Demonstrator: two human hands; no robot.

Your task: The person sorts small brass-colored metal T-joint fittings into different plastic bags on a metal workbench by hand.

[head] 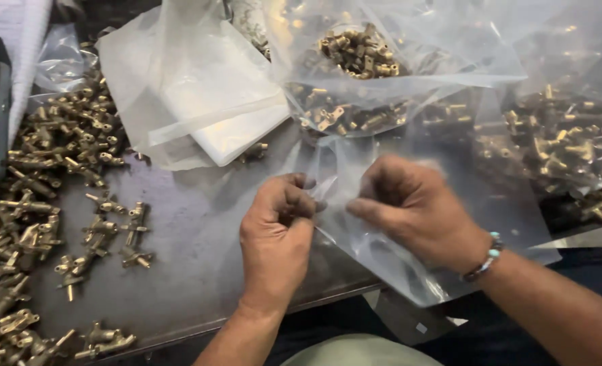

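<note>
The person's left hand and right hand met over the middle of a dark metal worktop, both working at an empty clear plastic bag. The left grip was closed into a loose fist, pinching the bag's upper edge between thumb and fingers. The right grip was curled tight as well, its fingertips nipping the same edge just beside the left hand. The right hand was blurred, so the exact hold of each finger could not be told. A beaded bracelet sat on the right wrist.

The bag lay flat on the worktop under the hands, its lower corner hanging past the worktop's near edge. Behind the bag stood a filled bag of brass fittings, and to the right of it another bag of fittings. Behind and left of the bag lay a stack of folded empty bags. Well to the left of the bag, loose brass fittings were heaped, with a few single pieces lying nearer the left hand.
</note>
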